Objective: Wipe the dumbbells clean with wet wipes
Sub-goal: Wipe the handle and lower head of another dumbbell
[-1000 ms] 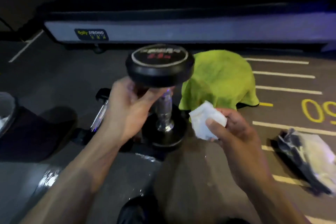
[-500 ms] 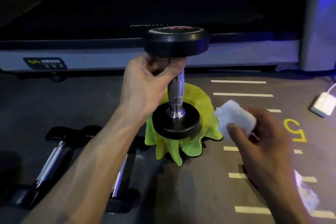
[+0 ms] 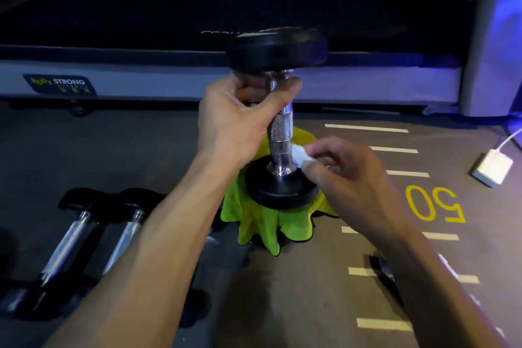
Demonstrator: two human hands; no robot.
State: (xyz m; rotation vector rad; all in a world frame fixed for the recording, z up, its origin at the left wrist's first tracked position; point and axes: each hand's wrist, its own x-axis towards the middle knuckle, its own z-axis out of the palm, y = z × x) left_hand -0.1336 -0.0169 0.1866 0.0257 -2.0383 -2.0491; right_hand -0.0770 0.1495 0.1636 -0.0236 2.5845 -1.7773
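Nearest, two dumbbells (image 3: 84, 246) are laid side by side on the floor (image 3: 158, 150) at the lower left, their chrome handles running away from the camera; they are presumably kept within reach for their own wiping, though whether they are already clean cannot be told. At the lower right a dark wrapper-like thing is glimpsed behind the right forearm, too hidden to be named.

Further out, a wet wipe (image 3: 300, 156) is pinched in the closed fingers (image 3: 313, 168) of the right hand (image 3: 347, 178) and pressed against the lower end of the chrome handle, just above the bottom head. It is judged that the handle is the part being wiped at this step.

That dumbbell (image 3: 278, 127) is held upright, its upper handle gripped in the closed fingers (image 3: 282, 93) of the left hand (image 3: 240, 118), just beneath the top head. By this hold the lower handle is left bare for the wipe, and the weight is steadied. The bottom head sits over a green cloth (image 3: 268, 223) draped on something on the floor; whether it rests on the cloth or hangs just above cannot be told. The cloth is probably meant as padding or for drying.

Beyond, a white charger block (image 3: 493, 168) lies on the floor at the right, and a treadmill (image 3: 197, 85) closes the view.
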